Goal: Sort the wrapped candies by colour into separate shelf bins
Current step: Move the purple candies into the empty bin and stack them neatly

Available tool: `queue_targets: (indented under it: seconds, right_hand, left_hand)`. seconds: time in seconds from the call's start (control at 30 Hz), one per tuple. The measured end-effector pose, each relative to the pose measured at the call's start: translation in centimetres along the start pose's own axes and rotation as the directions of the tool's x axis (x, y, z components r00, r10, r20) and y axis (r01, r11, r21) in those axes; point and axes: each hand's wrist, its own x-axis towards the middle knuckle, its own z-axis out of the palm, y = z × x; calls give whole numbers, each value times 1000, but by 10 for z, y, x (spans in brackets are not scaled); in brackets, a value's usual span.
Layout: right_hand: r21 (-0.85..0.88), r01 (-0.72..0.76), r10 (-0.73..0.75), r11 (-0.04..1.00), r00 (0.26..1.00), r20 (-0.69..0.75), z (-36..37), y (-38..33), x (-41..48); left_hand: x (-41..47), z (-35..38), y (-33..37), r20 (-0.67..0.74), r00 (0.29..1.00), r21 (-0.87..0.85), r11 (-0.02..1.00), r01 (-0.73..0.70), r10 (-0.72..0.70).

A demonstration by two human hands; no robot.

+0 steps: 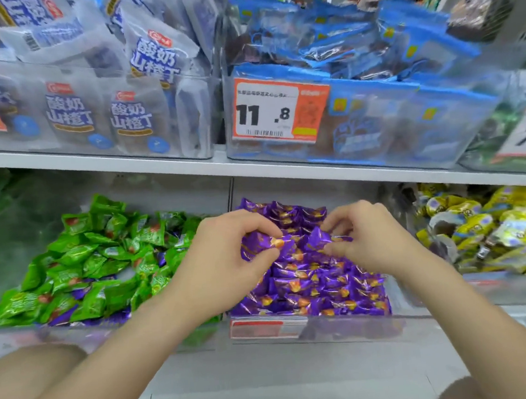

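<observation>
Three clear bins stand on the lower shelf. The middle bin (328, 326) is full of purple wrapped candies (312, 286). My left hand (225, 252) pinches a purple candy (263, 245) above that pile. Beside it, my right hand (365, 238) pinches another purple candy (318, 237). The left bin (45, 334) holds green wrapped candies (103, 262), with a few purple ones (80, 292) mixed in among them. The right bin holds yellow wrapped candies (494, 231).
The upper shelf (158, 163) carries clear bins of white-blue snack bags (129, 115) and blue packets (371, 74), with an orange 11.8 price tag (276, 110). A price label (265, 326) sits on the middle bin's front. Grey floor (270, 387) and my knees lie below.
</observation>
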Motion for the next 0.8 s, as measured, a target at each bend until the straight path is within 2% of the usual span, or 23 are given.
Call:
queue_targets:
  seconds: [0.27, 0.4, 0.53, 0.6, 0.67, 0.7, 0.77, 0.8]
  right_hand:
    - [-123, 166, -163, 978, 986, 32, 27, 21, -2]
    - [-182, 226, -220, 957, 974, 49, 40, 24, 1]
    - [-154, 252, -239, 955, 966, 98, 46, 30, 2]
    - [-134, 258, -252, 957, 966, 60, 43, 29, 1]
    - [5, 256, -256, 967, 965, -58, 30, 19, -6]
    - [171, 242, -232, 955, 970, -76, 20, 10, -13]
    - [544, 174, -224, 821, 974, 25, 2, -8, -28]
    - [635, 143, -247, 759, 966, 77, -2, -14, -33]
  left_hand:
    - [2, 21, -3, 82, 996, 119, 992, -50, 41]
    - [2, 25, -3, 69, 998, 139, 990, -23, 14]
    - [4, 27, -3, 26, 1000, 145, 989, 0, -4]
    - [5, 27, -1, 25, 1000, 150, 989, -7, 3]
    - [6, 28, 1, 34, 999, 128, 992, -18, 14]
    - [7, 28, 3, 38, 999, 103, 995, -16, 12]
    - [8, 29, 5, 55, 998, 43, 999, -10, 7]
    - [9, 30, 7, 68, 998, 16, 1000, -15, 14]
